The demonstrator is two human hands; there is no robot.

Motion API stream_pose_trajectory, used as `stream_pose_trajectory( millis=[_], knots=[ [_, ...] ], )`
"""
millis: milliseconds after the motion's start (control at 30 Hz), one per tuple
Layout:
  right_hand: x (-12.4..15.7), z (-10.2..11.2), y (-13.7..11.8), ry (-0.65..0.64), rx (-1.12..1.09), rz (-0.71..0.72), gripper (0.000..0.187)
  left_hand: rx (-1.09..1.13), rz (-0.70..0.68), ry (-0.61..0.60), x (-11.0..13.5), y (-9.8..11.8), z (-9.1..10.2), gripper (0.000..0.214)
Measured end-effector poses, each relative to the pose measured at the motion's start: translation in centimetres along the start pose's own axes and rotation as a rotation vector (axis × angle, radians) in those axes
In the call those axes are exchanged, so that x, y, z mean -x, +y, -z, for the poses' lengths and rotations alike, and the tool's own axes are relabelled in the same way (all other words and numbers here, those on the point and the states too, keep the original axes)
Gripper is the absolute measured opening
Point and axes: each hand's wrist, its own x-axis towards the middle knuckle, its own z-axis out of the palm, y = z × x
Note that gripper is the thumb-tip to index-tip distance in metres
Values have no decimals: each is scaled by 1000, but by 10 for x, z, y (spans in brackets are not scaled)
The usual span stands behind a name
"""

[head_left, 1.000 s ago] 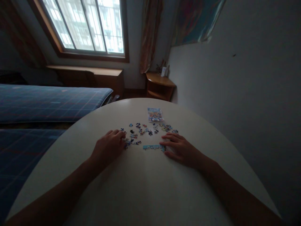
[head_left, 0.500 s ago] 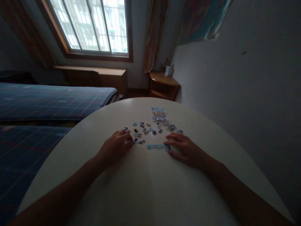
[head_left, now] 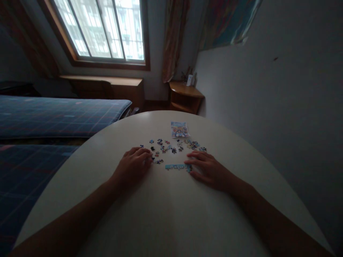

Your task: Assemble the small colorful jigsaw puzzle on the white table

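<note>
The right hand [head_left: 205,167], fingers loosely spread, rests at the right end of the joined puzzle strip [head_left: 174,166]; left of the strip, the left hand [head_left: 135,162] curls beside loose pieces [head_left: 160,161], its hold impossible to tell.

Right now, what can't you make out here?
In the head view:
Anything under the left hand: hidden by the hand itself.
Right end of the puzzle strip: partly covered by the right hand.
Details on the picture sheet: too small and dim.
Top of the wall poster: cut off by the upper edge.
</note>
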Motion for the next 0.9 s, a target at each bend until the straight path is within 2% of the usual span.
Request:
stream_pose_trajectory(
  millis=[167, 400, 533, 667, 733, 833, 900],
  knots=[
    [2, -1, 0, 0, -3, -10, 35, 7, 41, 28, -5, 1, -1, 19],
    [1, 0, -1, -16, -2, -22, 35, 155, 138, 23, -12, -4, -8, 20],
    [2, 0, 0, -33, 8, -32, 36, 294, 159, 37, -11, -3, -6, 24],
    [3, 0, -1, -30, 16, -23, 36, 422, 156, 167, -11, 8, 0, 22],
    [2, 1, -2, -18, 17, -13, 36, 548, 210, 193, -10, 16, 3, 24],
    [1, 1, -1, 11, 8, 10, 38, 760, 306, 81, -8, 30, 6, 33],
    [0, 1, -1, 36, 2, 16, 41, 861, 297, 54, -6, 38, 5, 30]
  ],
)
